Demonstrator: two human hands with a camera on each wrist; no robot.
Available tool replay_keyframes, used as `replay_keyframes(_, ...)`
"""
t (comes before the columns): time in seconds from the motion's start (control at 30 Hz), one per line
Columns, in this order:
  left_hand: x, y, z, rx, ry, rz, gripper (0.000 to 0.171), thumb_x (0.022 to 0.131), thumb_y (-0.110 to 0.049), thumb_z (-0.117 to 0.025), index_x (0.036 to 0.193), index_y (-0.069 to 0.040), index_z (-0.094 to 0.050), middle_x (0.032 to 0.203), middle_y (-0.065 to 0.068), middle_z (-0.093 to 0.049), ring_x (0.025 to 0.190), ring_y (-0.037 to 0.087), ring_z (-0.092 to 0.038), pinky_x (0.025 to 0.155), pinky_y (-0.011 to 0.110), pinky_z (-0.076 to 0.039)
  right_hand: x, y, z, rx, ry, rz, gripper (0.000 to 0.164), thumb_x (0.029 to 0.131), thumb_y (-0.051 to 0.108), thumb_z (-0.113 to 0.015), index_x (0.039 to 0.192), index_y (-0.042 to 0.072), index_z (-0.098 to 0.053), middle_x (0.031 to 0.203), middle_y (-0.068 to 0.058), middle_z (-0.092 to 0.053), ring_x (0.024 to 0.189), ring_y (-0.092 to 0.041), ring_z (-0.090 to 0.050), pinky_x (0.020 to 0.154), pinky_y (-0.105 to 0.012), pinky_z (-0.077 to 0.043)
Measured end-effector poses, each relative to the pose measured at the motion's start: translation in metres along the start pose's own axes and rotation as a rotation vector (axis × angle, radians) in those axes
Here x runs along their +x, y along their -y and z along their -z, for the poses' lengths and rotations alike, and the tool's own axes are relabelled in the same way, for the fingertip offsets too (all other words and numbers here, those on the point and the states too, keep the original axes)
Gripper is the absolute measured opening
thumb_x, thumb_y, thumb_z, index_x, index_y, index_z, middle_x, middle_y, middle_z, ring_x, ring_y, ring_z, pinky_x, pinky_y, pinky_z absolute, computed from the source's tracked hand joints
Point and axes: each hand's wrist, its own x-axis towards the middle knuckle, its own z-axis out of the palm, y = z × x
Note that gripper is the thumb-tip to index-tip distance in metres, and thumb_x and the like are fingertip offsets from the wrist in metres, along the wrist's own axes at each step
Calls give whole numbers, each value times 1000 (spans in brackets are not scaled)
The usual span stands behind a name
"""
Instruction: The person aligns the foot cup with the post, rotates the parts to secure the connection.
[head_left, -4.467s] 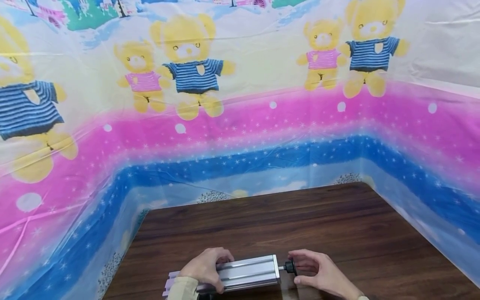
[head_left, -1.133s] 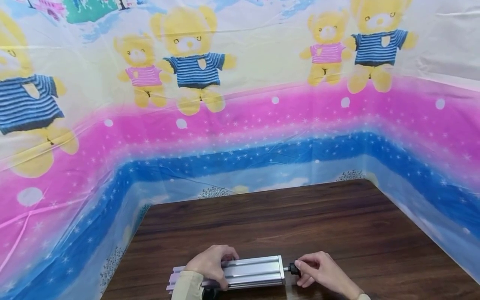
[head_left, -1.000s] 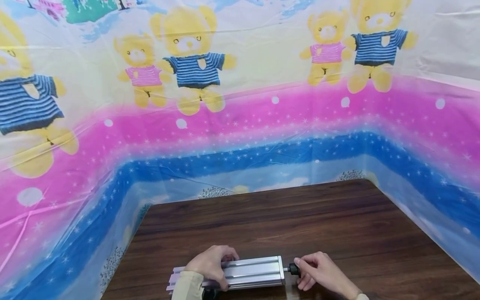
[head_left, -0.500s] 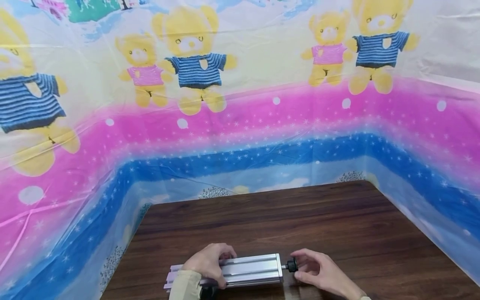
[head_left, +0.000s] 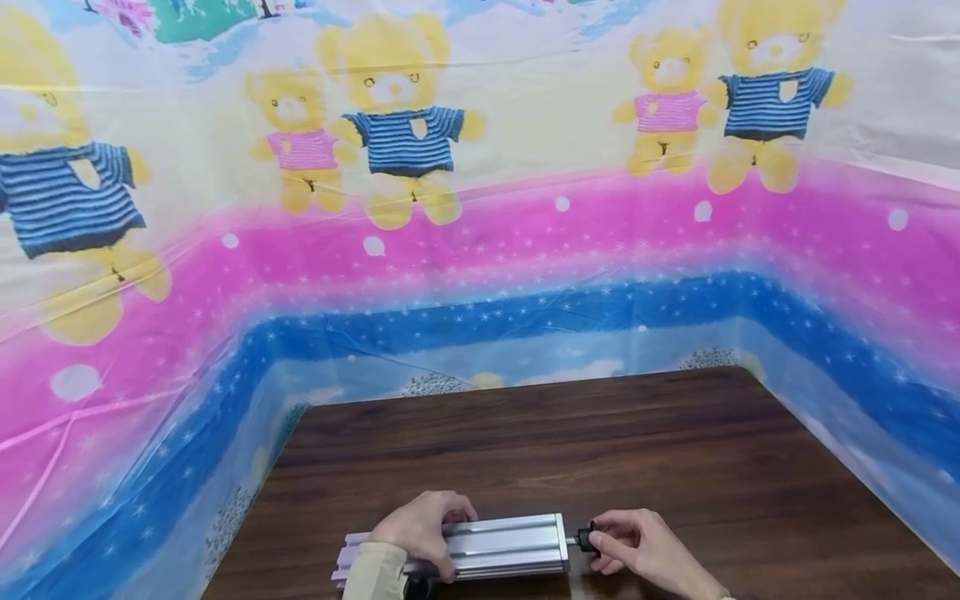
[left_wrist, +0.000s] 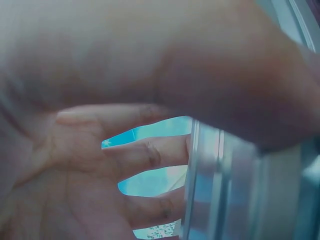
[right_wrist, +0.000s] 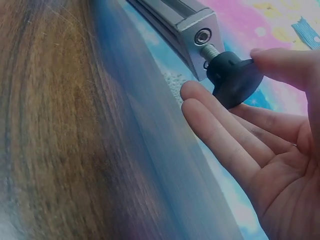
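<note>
My left hand (head_left: 420,527) grips a silver aluminium extrusion profile (head_left: 506,546) lying lengthwise near the table's front, thumb on the near side and fingers over the far side. In the left wrist view, its fingertips reach the shiny grooved profile (left_wrist: 225,185). A threaded stud (right_wrist: 210,51) sticks out of the profile's right end plate (right_wrist: 196,47), beside a socket-head bolt (right_wrist: 202,35). On that stud sits a black clamping knob (right_wrist: 234,80). My right hand (head_left: 637,546) pinches the knob between thumb and fingers, two other fingers extended below it.
The dark wood-grain table (head_left: 525,442) extends behind and to the right of the profile. A printed fabric curtain (head_left: 465,275) with bears, pink and blue bands hangs along its back and sides. A beige sleeve (head_left: 375,571) covers the left wrist.
Half a second ago the right fingers were spread around the knob; now they pinch it, as they did one second ago. The left hand keeps its grip, the profile shifted slightly right.
</note>
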Motion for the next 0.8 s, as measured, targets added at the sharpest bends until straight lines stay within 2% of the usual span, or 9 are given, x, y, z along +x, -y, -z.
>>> replay_keyframes(0.2,2,3,0,3,5,8,61,53,-3,-88,108,-23,-71,105,-9,-65,89,8,-57,75,28,-49,2,-1,-2,10,-1,-47,33,105,18,-51,106,-11,-66,82,-15,-76,69,-25,-76,61,-42,-60)
replay_keyframes(0.4,0,2,0,25,-18,-5,61,52,-2,-89,107,-21,-71,105,-7,-65,89,9,-57,75,28,-49,4,0,-4,-7,-2,-120,46,109,26,-44,84,-6,-65,76,-12,-75,64,-26,-75,58,-45,-59)
replay_keyframes(0.47,-1,2,0,35,-25,-4,61,51,-2,-89,106,-21,-71,105,-7,-65,89,9,-56,75,28,-49,3,1,-3,-8,15,-156,48,109,29,-41,89,-7,-67,79,-13,-76,66,-26,-75,60,-43,-59)
replay_keyframes(0.53,-3,2,1,39,-24,-1,61,52,-3,-90,107,-21,-71,105,-6,-65,88,9,-56,75,28,-49,2,2,-1,11,28,-169,45,109,27,-43,104,-12,-66,87,-17,-75,71,-25,-75,63,-40,-60)
replay_keyframes(0.6,-4,3,1,34,-23,8,61,52,-3,-90,107,-21,-71,106,-7,-65,89,9,-56,75,29,-49,0,4,1,-2,23,-172,42,107,25,-49,122,-12,-61,98,-19,-73,80,-21,-75,70,-35,-61)
replay_keyframes(0.67,-4,2,2,30,-20,8,61,53,-2,-90,108,-20,-71,106,-6,-65,90,10,-57,76,29,-49,-2,5,2,-16,10,-153,45,102,22,-58,135,-8,-54,110,-18,-69,90,-16,-73,75,-32,-60)
replay_keyframes(0.8,-5,1,2,23,-19,10,60,53,-1,-90,106,-21,-71,107,-5,-65,91,10,-57,77,30,-49,-3,6,2,-46,-5,-102,50,96,19,-68,138,-5,-53,116,-17,-65,96,-12,-69,79,-29,-58)
